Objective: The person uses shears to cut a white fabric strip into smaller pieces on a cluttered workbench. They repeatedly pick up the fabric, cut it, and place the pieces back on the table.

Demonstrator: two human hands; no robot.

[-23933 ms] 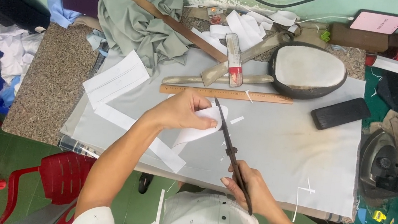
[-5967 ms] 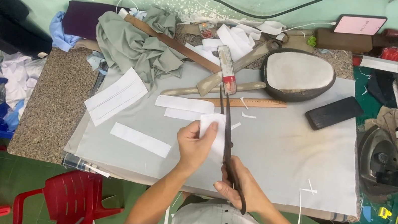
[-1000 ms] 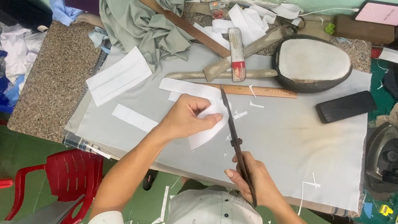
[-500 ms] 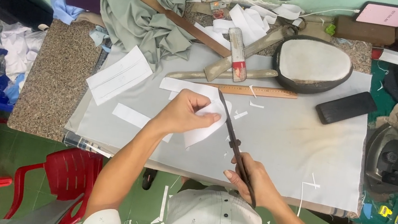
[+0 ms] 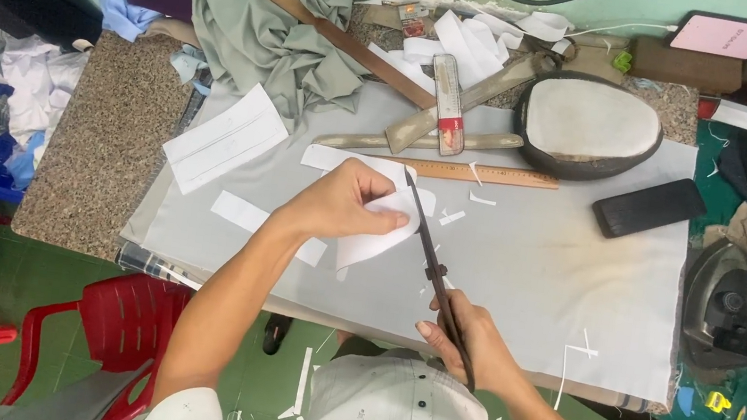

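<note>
Mid-cut: left hand (image 5: 343, 204) pinches a small white fabric piece (image 5: 378, 230), right hand (image 5: 469, 338) grips long dark scissors (image 5: 432, 263); next snip likely needs steady feeding.

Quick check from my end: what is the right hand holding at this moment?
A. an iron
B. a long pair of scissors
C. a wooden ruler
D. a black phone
B: the right hand grips the handles of the long scissors, whose blades reach up to the white fabric piece held by the left hand; the wooden ruler lies untouched on the table.
</note>
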